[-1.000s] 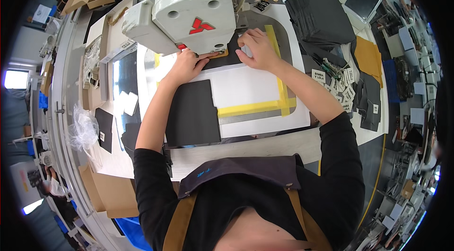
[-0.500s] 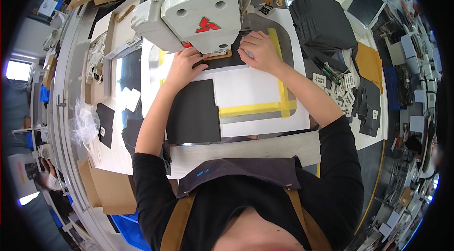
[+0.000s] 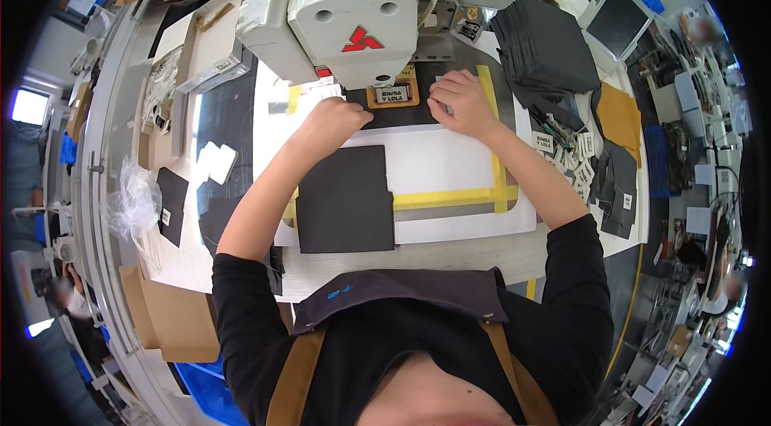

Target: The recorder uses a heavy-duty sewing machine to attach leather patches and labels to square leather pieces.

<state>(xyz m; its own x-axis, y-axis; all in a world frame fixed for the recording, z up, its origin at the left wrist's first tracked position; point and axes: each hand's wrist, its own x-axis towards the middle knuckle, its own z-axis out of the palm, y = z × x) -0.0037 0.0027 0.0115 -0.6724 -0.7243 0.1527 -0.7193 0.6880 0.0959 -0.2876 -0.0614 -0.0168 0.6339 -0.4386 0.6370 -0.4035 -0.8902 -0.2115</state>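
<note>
My left hand (image 3: 333,122) rests at the left end of a black panel (image 3: 418,116), just left of the white sewing machine head (image 3: 353,20). Its fingers are curled down and their tips are hidden. My right hand (image 3: 466,105) is at the panel's right end, its fingers bent in; a small pale patch shows by the thumb, too small to name. Between the hands a yellow-gold frame (image 3: 393,104) lies on the panel, around a small pale printed label (image 3: 392,94). A flat black rectangular piece (image 3: 345,199) lies nearer me on the white board (image 3: 440,154) with yellow tape strips.
A tall stack of black pieces (image 3: 546,44) stands at the right, behind scattered pale labels (image 3: 566,161). A brown envelope (image 3: 617,117) and a monitor (image 3: 618,16) are further right. On the left are an open carton (image 3: 210,44) and a clear plastic bag (image 3: 132,201).
My left hand has come back from the gold frame and its fingers have curled. The frame and its label now show more fully below the machine head. The view has shifted slightly.
</note>
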